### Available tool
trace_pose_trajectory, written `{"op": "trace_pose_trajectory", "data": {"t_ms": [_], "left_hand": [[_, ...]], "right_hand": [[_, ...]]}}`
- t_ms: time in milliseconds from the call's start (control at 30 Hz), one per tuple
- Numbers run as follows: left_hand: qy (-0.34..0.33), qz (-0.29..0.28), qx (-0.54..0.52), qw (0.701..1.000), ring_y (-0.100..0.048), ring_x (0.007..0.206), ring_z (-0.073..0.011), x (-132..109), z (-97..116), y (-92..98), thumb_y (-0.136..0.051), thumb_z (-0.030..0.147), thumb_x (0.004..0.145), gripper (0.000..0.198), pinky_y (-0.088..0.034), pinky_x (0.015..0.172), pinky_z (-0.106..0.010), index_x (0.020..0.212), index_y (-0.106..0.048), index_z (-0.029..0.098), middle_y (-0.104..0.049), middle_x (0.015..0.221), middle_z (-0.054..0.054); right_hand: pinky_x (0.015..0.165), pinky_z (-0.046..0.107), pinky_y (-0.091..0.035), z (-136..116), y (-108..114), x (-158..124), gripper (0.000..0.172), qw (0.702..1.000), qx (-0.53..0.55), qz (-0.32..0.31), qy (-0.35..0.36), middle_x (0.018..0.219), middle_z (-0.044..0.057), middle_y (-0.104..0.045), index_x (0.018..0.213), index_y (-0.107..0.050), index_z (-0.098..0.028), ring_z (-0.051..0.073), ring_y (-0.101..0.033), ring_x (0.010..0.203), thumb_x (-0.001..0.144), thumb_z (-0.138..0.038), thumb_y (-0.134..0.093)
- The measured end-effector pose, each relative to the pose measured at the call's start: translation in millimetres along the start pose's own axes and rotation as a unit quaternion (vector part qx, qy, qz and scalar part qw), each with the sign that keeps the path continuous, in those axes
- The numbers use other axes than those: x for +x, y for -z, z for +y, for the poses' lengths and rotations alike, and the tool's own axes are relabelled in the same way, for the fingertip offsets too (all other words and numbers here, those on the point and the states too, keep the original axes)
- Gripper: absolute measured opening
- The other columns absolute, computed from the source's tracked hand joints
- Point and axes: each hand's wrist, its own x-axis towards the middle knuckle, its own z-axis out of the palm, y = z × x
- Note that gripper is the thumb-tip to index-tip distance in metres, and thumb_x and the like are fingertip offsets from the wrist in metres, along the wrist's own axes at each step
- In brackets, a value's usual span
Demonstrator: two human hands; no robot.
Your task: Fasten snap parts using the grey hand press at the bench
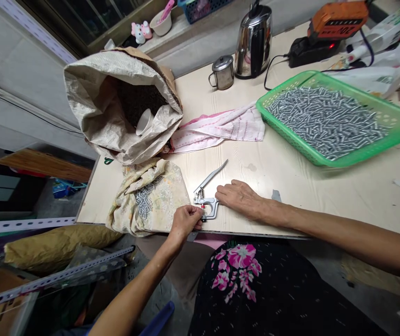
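Near the table's front edge lies a pair of silver snap-fastener pliers (pixel 215 210), its long lever raised, with a spring and a small red part by the jaw. My right hand (pixel 238 198) is closed around the body's right end, fingers curled. On the other side, my left hand (pixel 186 221) pinches at the jaw; whatever sits between its fingertips is too small and hidden to name. Left of that hand, a pile of small silver metal pieces (pixel 144 200) rests on a patterned cloth (pixel 172 184).
A green basket (pixel 326 161) of silver metal pieces stands at right. Behind the cloth is an open sack (pixel 95 88) with a white cup (pixel 145 122). A towel (pixel 228 125), a metal mug (pixel 223 72), a kettle (pixel 254 42) and an orange battery (pixel 340 21) stand farther back.
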Motion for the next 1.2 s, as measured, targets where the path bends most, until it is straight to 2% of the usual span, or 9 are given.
{"op": "trace_pose_trajectory", "data": {"t_ms": [67,200,267,467,667,833,933,1067,1200], "left_hand": [[-0.004,-0.002,0.001,1.0,-0.053,0.04,-0.0076,0.5,-0.5,0.2,-0.069,0.024,0.072,0.013,-0.047,0.042,-0.018,0.069,-0.065,0.012,-0.057,0.05,0.003],[-0.014,-0.005,0.005,1.0,-0.05,0.038,-0.0071,0.6,-2.2,1.0,-0.069,0.026,0.073,0.016,-0.046,0.04,-0.018,0.067,-0.065,0.012,-0.054,0.047,0.005],[-0.015,-0.002,0.007,1.0,-0.05,0.038,-0.0075,0.3,-2.7,0.9,-0.069,0.028,0.072,0.018,-0.047,0.04,-0.019,0.066,-0.065,0.012,-0.053,0.046,0.005],[-0.015,0.005,0.024,1.0,-0.05,0.039,-0.0082,2.9,-3.6,0.0,-0.072,0.031,0.071,0.02,-0.047,0.043,-0.02,0.066,-0.064,0.013,-0.054,0.047,0.005],[-0.058,0.015,0.146,0.987,-0.056,0.048,-0.0128,-2.4,-2.9,2.4,-0.064,0.032,0.081,0.022,-0.05,0.053,-0.026,0.069,-0.066,0.014,-0.056,0.054,0.001],[-0.323,0.13,0.375,0.859,-0.063,0.103,-0.026,-15.6,9.1,-13.0,-0.063,0.031,0.088,0.028,-0.052,0.088,-0.039,0.112,-0.065,0.017,-0.065,0.113,-0.012],[-0.438,0.07,0.434,0.784,-0.045,0.132,-0.0329,-3.1,23.8,-24.4,-0.073,0.027,0.081,0.063,-0.04,0.108,-0.047,0.137,-0.047,0.014,-0.049,0.143,-0.018],[-0.46,-0.019,0.474,0.751,-0.047,0.127,-0.0319,22.0,42.1,-27.1,-0.07,0.031,0.083,0.07,-0.042,0.105,-0.047,0.143,-0.037,0.015,-0.048,0.142,-0.017],[-0.446,-0.026,0.504,0.74,-0.053,0.111,-0.029,26.7,52.6,-27.7,-0.067,0.031,0.086,0.055,-0.047,0.094,-0.044,0.135,-0.046,0.017,-0.058,0.122,-0.013]], "right_hand": [[0.078,0.037,-0.039,7.1,6.3,0.4,0.018,0.999,0.03,0.01,-0.018,0.11,0.009,-0.061,0.106,-0.057,-0.019,0.022,-0.054,0.092,0.097,-0.035,-0.053],[0.098,0.053,-0.038,34.5,16.1,6.2,0.089,0.999,0.018,0.018,-0.042,0.15,0.022,-0.037,0.141,-0.04,-0.016,0.039,-0.037,0.131,0.073,-0.061,-0.076],[0.103,0.057,-0.034,47.7,17.2,11.5,0.102,0.999,0.011,-0.006,-0.031,0.15,0.023,-0.037,0.144,-0.037,-0.014,0.043,-0.031,0.136,0.066,-0.065,-0.078],[0.096,0.05,-0.037,52.1,21.3,21.1,0.076,0.999,-0.008,-0.044,0.002,0.116,0.016,-0.062,0.126,-0.052,-0.012,0.033,-0.053,0.106,0.069,-0.057,-0.078],[0.084,0.04,-0.038,39.0,28.2,11.0,0.045,0.999,-0.005,-0.035,0.006,0.1,0.011,-0.064,0.11,-0.057,-0.014,0.026,-0.052,0.091,0.082,-0.047,-0.071],[0.082,0.037,-0.04,31.4,20.5,-0.3,0.04,0.999,0.05,0.007,0.007,0.107,0.012,-0.063,0.122,-0.052,-0.014,0.025,-0.053,0.094,0.092,-0.038,-0.061],[0.087,0.039,-0.041,29.8,17.2,-4.3,0.063,0.998,0.059,0.009,-0.013,0.115,0.014,-0.062,0.137,-0.041,-0.012,0.027,-0.054,0.1,0.088,-0.041,-0.068],[0.084,0.043,-0.043,30.7,23.5,-8.1,0.087,0.995,0.021,-0.012,-0.094,0.119,0.018,-0.059,0.134,-0.044,-0.01,0.032,-0.054,0.103,0.068,-0.051,-0.083],[0.077,0.037,-0.041,29.3,32.2,-9.1,0.049,0.993,-0.01,-0.036,-0.113,0.102,0.013,-0.061,0.107,-0.06,-0.012,0.027,-0.054,0.093,0.076,-0.043,-0.08]]}}
